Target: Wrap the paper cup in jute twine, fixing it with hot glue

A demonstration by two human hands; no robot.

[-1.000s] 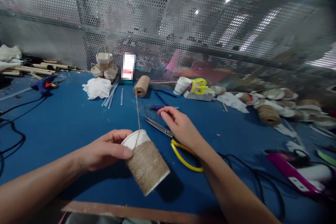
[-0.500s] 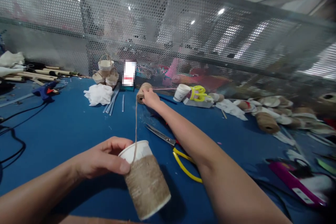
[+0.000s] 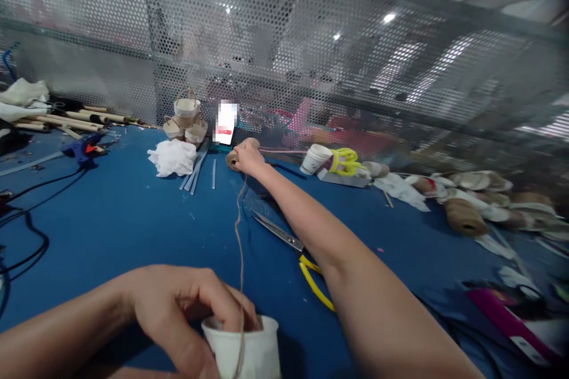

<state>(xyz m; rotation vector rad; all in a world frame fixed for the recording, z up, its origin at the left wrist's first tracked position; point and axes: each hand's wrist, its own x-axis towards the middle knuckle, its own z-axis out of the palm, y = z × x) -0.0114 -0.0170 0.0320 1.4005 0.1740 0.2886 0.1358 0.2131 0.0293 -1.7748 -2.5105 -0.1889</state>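
Observation:
A white paper cup [image 3: 249, 352] stands at the bottom centre, cut off by the frame's lower edge. My left hand [image 3: 186, 314] grips it, with fingers inside the rim and the thumb outside. Farther off, my right hand [image 3: 249, 158] is closed round a roll of brown twine [image 3: 232, 160] on the blue table. A slack strand of twine [image 3: 239, 231] runs from the roll to the cup and hangs over its front. Scissors with yellow handles [image 3: 316, 290] lie beside my right forearm, blades pointing away.
A blue glue gun [image 3: 80, 150] lies at the left with black cables. White cloth [image 3: 173, 158], clear sticks [image 3: 195, 170], small stacked cups [image 3: 186, 108] and a lit phone [image 3: 226, 124] are at the back. Another twine roll [image 3: 466, 217] and a magenta object [image 3: 502, 320] lie right.
The cup has moved down and turned more upright, and my left fingers have gone inside its rim. The twine has gone from taut to slack. My right hand has turned the roll slightly.

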